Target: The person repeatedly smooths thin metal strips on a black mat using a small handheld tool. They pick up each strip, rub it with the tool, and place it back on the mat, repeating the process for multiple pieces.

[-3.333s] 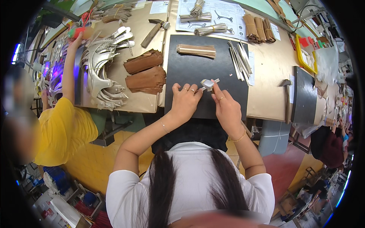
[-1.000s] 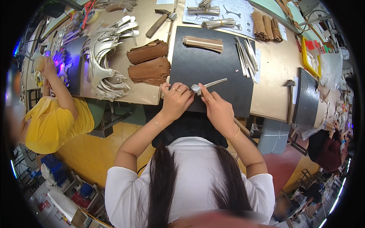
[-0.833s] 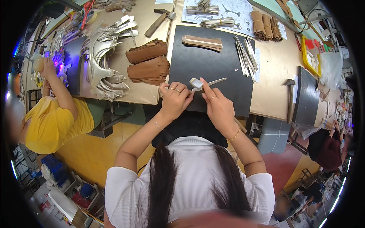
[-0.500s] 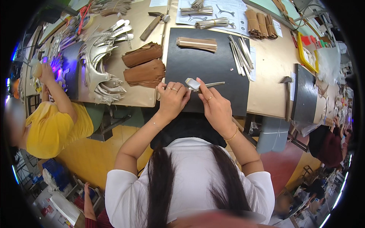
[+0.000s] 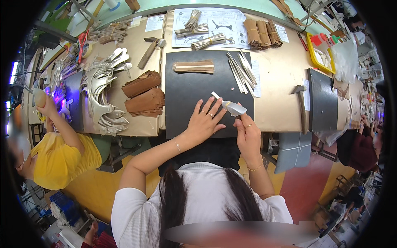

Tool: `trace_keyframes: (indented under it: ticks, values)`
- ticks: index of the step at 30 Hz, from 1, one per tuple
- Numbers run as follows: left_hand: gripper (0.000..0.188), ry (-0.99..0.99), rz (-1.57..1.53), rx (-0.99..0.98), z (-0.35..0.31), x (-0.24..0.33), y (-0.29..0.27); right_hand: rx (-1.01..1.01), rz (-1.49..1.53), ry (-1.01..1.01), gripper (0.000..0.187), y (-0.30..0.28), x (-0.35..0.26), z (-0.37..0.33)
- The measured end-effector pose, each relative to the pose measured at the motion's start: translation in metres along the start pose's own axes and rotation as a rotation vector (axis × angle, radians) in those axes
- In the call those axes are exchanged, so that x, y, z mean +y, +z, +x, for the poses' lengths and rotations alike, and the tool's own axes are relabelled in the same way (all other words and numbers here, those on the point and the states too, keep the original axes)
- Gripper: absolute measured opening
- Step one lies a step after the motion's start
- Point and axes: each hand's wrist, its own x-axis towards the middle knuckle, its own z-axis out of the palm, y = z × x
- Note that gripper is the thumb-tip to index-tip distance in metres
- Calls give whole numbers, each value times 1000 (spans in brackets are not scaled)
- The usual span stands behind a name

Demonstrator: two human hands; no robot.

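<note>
My left hand point(image 5: 205, 121) lies on the black mat point(image 5: 186, 91) with its fingers spread. Beside its fingertips a short end of a pale narrow strip point(image 5: 215, 95) sticks out; the rest is hidden under the fingers. My right hand point(image 5: 249, 138) pinches a shiny silver-white piece point(image 5: 235, 108) with a yellowish mark, close to the left fingers. Its exact kind I cannot make out. Farther up the mat lie a flat stack of brown strips with a pale one on top point(image 5: 193, 67) and several loose pale strips point(image 5: 241, 73).
Brown leather pieces point(image 5: 144, 101) and white curved parts point(image 5: 99, 95) lie to the left, with a hammer point(image 5: 151, 51) behind. Bundled strips point(image 5: 209, 41) rest on a printed sheet. Rightward are another hammer point(image 5: 302, 107) and a yellow tray point(image 5: 320, 58). A person in yellow point(image 5: 62, 153) works at left.
My left hand has opened from a pinch and spread flat on the mat. My right hand has shifted right and slightly nearer me, holding the silver-white piece. The view has shifted too.
</note>
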Motion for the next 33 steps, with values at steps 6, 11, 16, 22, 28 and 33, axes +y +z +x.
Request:
trace_keyframes:
  ticks: [6,11,16,22,28,33]
  values:
    - [60,73,-39,25,68,-28,32,-15,-13,-39,40,-4,8,3]
    - [49,51,41,146,102,-67,14,-22,53,15,42,-5,5,-1]
    - [30,-190,89,297,84,-108,-14,-54,28,17,42,3,9,0]
    - [21,-149,107,284,75,-118,-8,-91,39,-58,42,13,3,6]
    - [14,-110,137,333,71,-114,-9,-96,57,-41,40,18,1,5]
    - [14,-63,98,316,75,-114,-11,-84,10,-54,39,17,5,2]
